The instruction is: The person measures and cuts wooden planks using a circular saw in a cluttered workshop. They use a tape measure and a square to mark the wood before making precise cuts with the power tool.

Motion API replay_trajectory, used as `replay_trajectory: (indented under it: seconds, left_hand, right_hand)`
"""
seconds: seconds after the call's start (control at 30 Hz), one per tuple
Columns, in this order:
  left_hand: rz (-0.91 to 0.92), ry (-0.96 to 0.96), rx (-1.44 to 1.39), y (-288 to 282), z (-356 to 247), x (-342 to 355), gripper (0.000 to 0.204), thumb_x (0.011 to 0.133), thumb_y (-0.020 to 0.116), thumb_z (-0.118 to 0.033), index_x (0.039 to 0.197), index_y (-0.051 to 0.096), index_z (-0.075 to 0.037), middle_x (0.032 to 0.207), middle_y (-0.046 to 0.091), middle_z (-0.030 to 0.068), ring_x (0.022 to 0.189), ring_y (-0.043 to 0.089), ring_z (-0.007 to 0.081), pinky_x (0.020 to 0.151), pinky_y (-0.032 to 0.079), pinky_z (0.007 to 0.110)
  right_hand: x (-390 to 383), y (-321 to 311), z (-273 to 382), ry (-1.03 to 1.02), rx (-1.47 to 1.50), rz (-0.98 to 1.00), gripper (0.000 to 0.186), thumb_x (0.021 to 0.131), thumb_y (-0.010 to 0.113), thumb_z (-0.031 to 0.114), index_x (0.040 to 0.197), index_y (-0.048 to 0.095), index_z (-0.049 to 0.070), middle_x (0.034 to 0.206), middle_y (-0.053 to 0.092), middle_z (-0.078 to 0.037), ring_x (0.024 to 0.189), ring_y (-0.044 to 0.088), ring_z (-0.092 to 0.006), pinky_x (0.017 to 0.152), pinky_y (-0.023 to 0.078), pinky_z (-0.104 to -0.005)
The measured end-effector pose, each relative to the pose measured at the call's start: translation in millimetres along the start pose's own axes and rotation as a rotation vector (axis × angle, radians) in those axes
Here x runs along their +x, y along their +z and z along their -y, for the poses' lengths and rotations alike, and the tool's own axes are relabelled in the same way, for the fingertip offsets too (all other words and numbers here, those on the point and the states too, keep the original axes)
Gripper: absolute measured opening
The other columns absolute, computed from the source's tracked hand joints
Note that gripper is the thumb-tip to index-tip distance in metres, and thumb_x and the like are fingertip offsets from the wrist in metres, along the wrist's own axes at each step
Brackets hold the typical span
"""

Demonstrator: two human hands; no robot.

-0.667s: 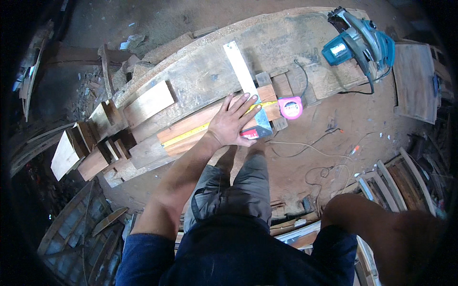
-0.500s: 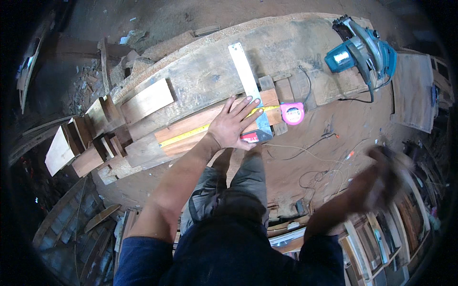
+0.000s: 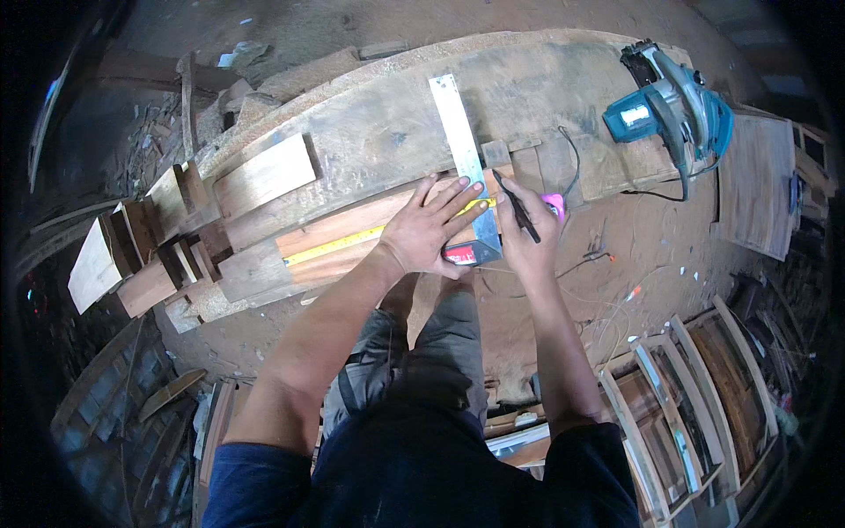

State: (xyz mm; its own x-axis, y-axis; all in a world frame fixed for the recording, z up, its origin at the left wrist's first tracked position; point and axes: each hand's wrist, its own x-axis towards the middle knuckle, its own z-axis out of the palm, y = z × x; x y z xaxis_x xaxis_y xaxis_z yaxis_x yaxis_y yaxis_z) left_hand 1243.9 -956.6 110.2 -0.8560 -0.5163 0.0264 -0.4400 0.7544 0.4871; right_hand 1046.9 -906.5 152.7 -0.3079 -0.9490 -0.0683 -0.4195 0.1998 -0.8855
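Observation:
My left hand (image 3: 429,225) lies flat with fingers spread. It presses a try square (image 3: 455,123) and a yellow tape blade (image 3: 339,245) onto a reddish board (image 3: 321,233). The square's metal blade crosses the board and points away from me; its stock, with a red patch, shows at the near edge below my palm. In my right hand (image 3: 533,236) is a slim black pen (image 3: 519,209), its far end close to the square's edge. Mostly hidden behind that hand is the pink tape measure case (image 3: 554,205).
A wide plank bench (image 3: 378,132) runs beneath the work. On its right end rests a teal circular saw (image 3: 673,114) with a black cord. Several wood offcuts (image 3: 268,174) lie at the left. Wooden frames (image 3: 687,414) stand at lower right, and thin cords lie on the dirt floor.
My right hand has swung in from the lower right to the board beside the square, and the pen now shows in it. My left hand stays on the square and tape.

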Motion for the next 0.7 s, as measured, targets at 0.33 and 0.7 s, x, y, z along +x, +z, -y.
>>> replay_trajectory:
  seconds: [0.33, 0.7]
  left_hand:
    - [0.025, 0.0, 0.013, -1, 0, -3, 0.108, 0.066, 0.071, -0.07, 0.155, 0.041, -0.016, 0.163, 0.035, 0.0097, 0.151, 0.03, 0.0277, 0.122, 0.021, 0.058]
    - [-0.008, 0.007, -0.021, 3, 3, -2, 0.109, 0.066, 0.071, -0.071, 0.156, 0.04, -0.016, 0.163, 0.035, 0.0101, 0.151, 0.031, 0.0282, 0.121, 0.021, 0.06]
  right_hand:
    - [-11, -19, 0, 0.04, -0.001, 0.183, 0.025, 0.09, 0.067, 0.001, 0.115, 0.07, 0.0, 0.088, 0.071, -0.014, 0.074, 0.065, -0.0145, 0.067, 0.05, -0.0297]
    - [40, -3, 23, 0.0, -0.007, 0.121, 0.021, 0.097, 0.063, 0.006, 0.115, 0.071, -0.001, 0.102, 0.075, -0.011, 0.089, 0.068, -0.0138, 0.077, 0.054, -0.0303]
